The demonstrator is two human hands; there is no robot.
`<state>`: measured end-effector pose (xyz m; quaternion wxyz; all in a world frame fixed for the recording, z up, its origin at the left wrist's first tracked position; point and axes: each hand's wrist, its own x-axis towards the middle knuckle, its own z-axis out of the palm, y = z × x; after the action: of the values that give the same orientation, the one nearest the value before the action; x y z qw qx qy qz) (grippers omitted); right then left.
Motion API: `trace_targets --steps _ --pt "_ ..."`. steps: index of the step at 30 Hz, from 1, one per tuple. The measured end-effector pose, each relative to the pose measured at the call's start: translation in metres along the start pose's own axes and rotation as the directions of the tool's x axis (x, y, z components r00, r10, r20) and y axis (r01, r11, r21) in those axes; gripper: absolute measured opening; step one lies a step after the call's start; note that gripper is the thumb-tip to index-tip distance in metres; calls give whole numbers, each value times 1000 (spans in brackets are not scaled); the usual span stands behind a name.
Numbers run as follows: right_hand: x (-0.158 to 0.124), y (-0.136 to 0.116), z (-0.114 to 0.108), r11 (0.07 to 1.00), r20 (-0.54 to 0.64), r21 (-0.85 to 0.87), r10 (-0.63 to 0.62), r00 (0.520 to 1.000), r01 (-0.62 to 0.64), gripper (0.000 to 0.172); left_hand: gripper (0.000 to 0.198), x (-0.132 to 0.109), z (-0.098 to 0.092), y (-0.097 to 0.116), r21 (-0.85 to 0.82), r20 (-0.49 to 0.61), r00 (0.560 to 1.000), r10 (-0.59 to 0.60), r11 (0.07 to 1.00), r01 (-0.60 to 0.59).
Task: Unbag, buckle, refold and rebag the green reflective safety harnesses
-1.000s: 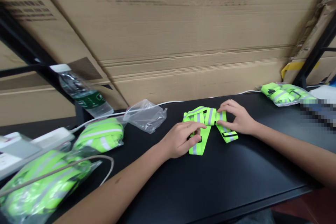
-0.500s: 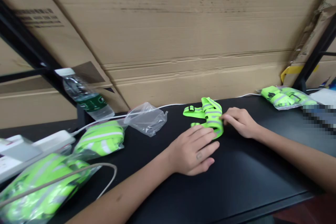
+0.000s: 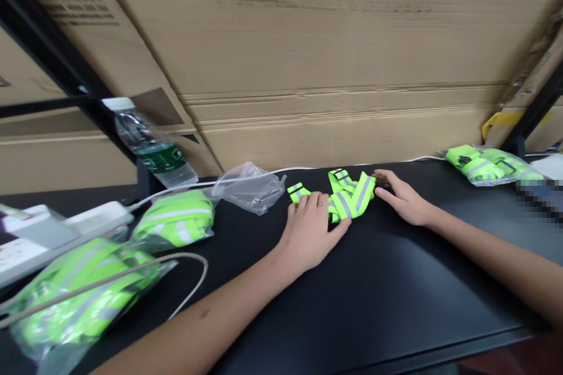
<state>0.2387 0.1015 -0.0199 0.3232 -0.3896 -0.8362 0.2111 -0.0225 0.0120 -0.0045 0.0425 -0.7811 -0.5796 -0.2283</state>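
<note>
- Over at the far left of the desk point(image 3: 378, 310), a white power strip point(image 3: 99, 221) sits near the back edge, and a bagged reflective belt point(image 3: 74, 299) lies at the front corner.
- Moving right, a water bottle point(image 3: 153, 143) stands tilted behind a second bagged reflective belt point(image 3: 173, 220), next to a crumpled clear plastic bag point(image 3: 248, 189).
- Centre desk, near the back edge, lies the loose neon-yellow reflective strap point(image 3: 349, 199).
- The left hand point(image 3: 308, 234) is pressing down on it, fingers spread wide.
- The right hand point(image 3: 404, 202) is open, fingertips right at the strap's right end, contact hard to call.
- Far right, a third bagged reflective belt point(image 3: 486, 167) sits at the back edge.
</note>
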Motion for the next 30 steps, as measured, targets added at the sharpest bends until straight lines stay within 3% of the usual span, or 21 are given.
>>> trace_targets --steps 5,9,12,15,20,23,26,30 --pt "1 -5 -4 978 -23 178 118 993 -112 58 45 10 -4 -13 -268 83 960 268 934 -237" --pt "1 -13 -17 982 111 121 134 985 -147 57 50 11 -3 -15 -191 85 968 236 957 -217" --pt "-2 -20 -24 1000 122 0 27 992 -27 48 48 10 -3 -15 -130 22 983 185 975 -181" --pt "-5 -27 -25 996 127 -51 -62 990 69 49 48 9 -5 -13 -145 -25 975 222 964 -223" --pt "-6 -33 -22 985 181 -158 -40 983 69 59 48 11 -5 -8 -144 22 952 305 943 -299" --pt "-7 -36 -22 952 165 -244 -147 975 185 57 45 11 -4 -7 -135 2 964 266 955 -264" --pt "-7 -42 -25 847 185 -365 -340 922 386 48 42 8 -5 -4 -87 -52 971 235 967 -239" --pt "-7 -50 -28 636 281 -507 -515 810 581 32 47 4 -7 3 -2 -149 947 285 958 -288"
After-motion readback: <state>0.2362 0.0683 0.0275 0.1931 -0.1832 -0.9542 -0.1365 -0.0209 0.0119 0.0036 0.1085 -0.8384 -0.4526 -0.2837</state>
